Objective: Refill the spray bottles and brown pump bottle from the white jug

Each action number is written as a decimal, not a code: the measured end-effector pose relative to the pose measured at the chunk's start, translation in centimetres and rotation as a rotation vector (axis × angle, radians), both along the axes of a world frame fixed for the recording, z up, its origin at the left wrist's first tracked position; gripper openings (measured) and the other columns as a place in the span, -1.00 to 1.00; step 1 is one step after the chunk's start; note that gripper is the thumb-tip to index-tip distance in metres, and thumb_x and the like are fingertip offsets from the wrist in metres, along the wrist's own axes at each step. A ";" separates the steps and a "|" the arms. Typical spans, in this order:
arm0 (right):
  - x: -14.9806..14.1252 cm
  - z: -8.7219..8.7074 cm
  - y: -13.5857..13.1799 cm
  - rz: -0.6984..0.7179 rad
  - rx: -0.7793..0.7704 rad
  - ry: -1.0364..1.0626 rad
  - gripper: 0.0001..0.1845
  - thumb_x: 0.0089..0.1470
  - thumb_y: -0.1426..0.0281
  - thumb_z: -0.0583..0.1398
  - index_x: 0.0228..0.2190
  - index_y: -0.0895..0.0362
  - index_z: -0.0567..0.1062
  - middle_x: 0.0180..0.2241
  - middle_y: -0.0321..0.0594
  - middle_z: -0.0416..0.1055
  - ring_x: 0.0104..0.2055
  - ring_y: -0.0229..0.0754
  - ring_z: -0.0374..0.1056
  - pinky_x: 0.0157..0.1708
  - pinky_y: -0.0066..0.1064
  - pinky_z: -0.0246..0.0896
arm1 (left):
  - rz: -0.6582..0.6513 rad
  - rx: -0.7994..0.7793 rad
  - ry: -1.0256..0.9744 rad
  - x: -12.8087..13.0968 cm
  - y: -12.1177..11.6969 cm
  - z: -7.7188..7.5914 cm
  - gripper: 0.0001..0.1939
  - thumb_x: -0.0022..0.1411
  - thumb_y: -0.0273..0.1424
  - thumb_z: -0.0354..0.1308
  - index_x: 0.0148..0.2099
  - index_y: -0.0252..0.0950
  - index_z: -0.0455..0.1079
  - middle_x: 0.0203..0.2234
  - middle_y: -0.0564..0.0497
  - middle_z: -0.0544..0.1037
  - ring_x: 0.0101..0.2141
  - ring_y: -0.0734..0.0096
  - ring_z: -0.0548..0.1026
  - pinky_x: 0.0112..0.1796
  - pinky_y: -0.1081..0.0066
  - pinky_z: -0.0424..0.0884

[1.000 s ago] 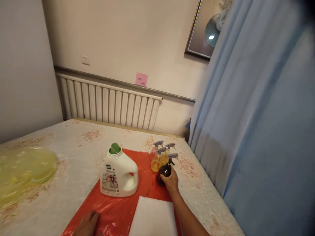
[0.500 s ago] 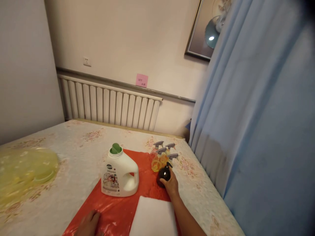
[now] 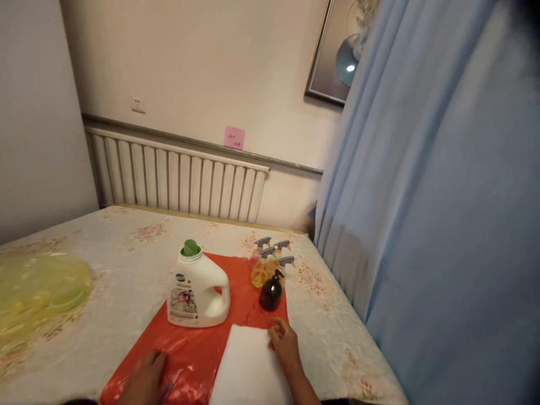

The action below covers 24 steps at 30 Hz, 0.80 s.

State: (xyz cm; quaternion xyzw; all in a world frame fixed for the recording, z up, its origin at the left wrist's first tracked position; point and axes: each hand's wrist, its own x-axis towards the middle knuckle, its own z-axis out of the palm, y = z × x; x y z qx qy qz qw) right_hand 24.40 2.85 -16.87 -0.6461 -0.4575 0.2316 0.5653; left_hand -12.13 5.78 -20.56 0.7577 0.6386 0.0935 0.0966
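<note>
A dark brown pump bottle [image 3: 270, 291] stands upright on the red plastic sheet [image 3: 189, 349], in front of several spray bottles [image 3: 258, 275] with grey trigger heads. Just nearer than the pump bottle is my right hand [image 3: 285, 344], empty, its fingers loosely bent above the right edge of a folded white cloth [image 3: 248, 360]. Left of these stands a large white detergent jug [image 3: 198, 295] with a green cap and a side handle. My left hand [image 3: 145, 374] rests at the sheet's near left part, fingers loosely apart, holding nothing.
The sheet lies on a flower-patterned cover [image 3: 126, 247]. A crumpled translucent yellow item [image 3: 42, 284] lies at the left. A white radiator [image 3: 177, 177] runs along the back wall, and a blue curtain [image 3: 400, 169] hangs along the right side.
My right hand has let go of the pump bottle and drawn back toward me, over the white cloth's edge. The bottle stays standing. The view has turned slightly right.
</note>
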 end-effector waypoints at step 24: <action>-1.5 -2.8 -4.3 0.176 -0.072 -0.161 -0.72 -0.10 0.48 0.09 -0.34 0.16 0.55 -0.62 -0.42 0.19 -0.53 -0.25 0.16 -0.48 -0.47 0.04 | -0.025 -0.021 -0.001 0.7 -0.5 1.5 -0.63 0.13 -0.42 0.06 -0.01 -0.42 0.38 0.05 -0.26 0.35 0.03 0.06 0.36 0.07 0.23 0.24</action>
